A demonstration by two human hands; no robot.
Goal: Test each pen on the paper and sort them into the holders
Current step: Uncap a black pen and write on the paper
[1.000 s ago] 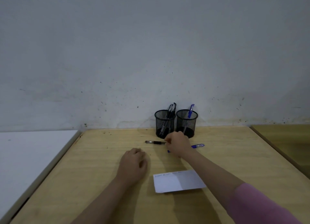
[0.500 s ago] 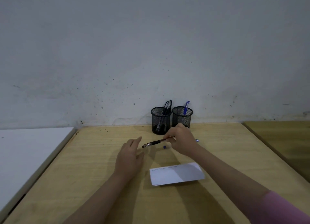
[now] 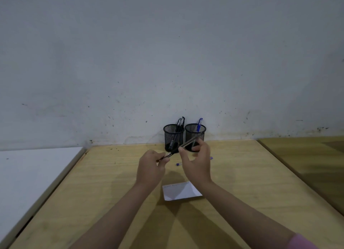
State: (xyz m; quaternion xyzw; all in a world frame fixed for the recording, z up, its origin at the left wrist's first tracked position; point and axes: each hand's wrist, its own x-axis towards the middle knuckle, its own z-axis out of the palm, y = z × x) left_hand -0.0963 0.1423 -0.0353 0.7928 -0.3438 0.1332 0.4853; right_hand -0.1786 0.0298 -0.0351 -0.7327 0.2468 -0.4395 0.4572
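I'm gripping the pen (image 3: 183,146) barrel in my right hand (image 3: 197,162), my left hand (image 3: 151,167) pinching its cap end, probably uncapping it over the paper (image 3: 181,191) at the tabletop's middle.

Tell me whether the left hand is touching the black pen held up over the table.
Touching. The head view shows the left hand pinching the cap end of the black pen, while the right hand grips its barrel.
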